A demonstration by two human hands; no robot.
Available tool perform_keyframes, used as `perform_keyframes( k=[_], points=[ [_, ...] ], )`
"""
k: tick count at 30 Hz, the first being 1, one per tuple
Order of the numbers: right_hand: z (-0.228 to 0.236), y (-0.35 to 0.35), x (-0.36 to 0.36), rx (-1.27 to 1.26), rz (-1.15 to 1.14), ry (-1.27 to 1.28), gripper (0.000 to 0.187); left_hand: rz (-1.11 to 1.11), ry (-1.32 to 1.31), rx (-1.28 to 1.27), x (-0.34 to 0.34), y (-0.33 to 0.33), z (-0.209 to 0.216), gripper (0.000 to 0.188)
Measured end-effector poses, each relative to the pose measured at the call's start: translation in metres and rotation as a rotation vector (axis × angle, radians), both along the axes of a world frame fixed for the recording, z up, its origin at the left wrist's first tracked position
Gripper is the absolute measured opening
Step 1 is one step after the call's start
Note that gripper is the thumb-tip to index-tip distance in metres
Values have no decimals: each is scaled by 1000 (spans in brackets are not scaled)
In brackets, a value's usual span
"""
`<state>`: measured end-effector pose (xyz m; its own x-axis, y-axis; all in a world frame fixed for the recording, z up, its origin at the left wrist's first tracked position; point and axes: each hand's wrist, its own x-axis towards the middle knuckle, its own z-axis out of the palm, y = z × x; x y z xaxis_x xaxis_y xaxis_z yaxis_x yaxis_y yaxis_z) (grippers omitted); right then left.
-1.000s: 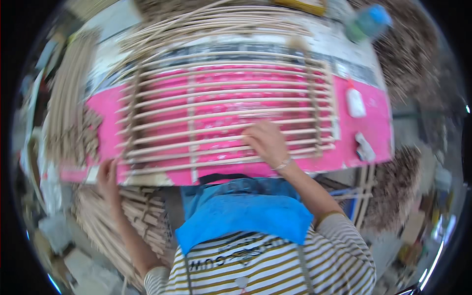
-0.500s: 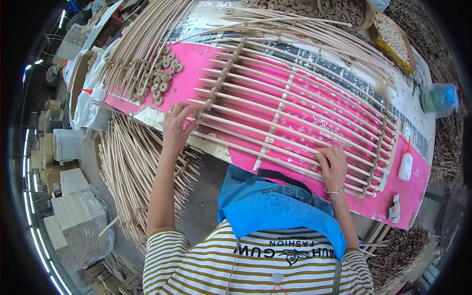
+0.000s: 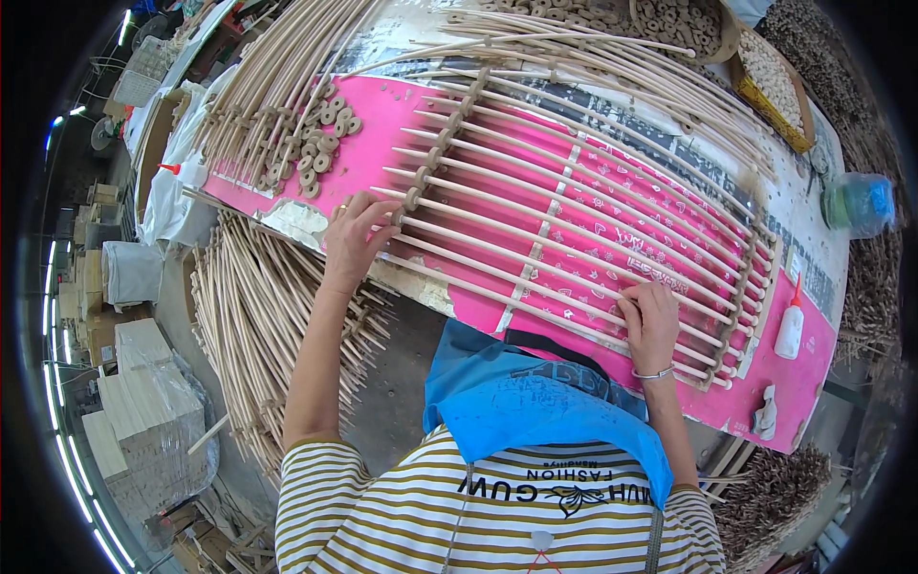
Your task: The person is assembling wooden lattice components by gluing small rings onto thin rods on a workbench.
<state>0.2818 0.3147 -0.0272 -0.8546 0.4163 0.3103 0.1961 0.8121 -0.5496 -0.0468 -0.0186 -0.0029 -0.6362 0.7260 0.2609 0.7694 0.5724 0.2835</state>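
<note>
Pale pointed wooden rods lie side by side across a pink board, with brown rings threaded near their left ends. At the near left end of this row, my left hand pinches a brown ring at a rod's tip; its fingertips partly cover the ring. My right hand is closed, thumb and forefinger on one of the near rods toward its right part. A slotted wooden strip runs under the rods' right ends.
Loose brown rings lie beside a bundle of ringed rods at the far left. More rods are piled below the table's left edge. A white glue bottle lies at right; a yellow-sided container holds pale pieces at the back.
My left hand has moved slightly right and its fingers have drawn together around the ring at the rod's tip. My right hand keeps nearly the same place; the whole view has shifted a little.
</note>
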Motion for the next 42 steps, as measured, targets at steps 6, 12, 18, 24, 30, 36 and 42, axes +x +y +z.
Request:
perform_keyframes(
  k=[6,12,18,24,30,36,42],
  points=[
    [-7,1,2,75,-3,-63,10,-16,69,9,1,-1,-5,38],
    [-11,8,9,196,-18,-94,10,-174,-3,81,-10,16,-15,38],
    [-14,-6,-4,125,15,10,17,-84,23,-25,-12,-26,-5,36],
    [-21,-4,5,52,-80,14,16,-126,61,-55,-13,-1,-23,39],
    [-25,-8,-1,119,-100,26,13,-165,115,-90,-18,-5,-22,40],
    [-26,-2,-2,184,23,20,9,-111,132,-6,-6,-17,-23,48],
    [-9,-1,6,115,-51,-6,12,-89,224,-71,9,12,-8,40]
  ],
)
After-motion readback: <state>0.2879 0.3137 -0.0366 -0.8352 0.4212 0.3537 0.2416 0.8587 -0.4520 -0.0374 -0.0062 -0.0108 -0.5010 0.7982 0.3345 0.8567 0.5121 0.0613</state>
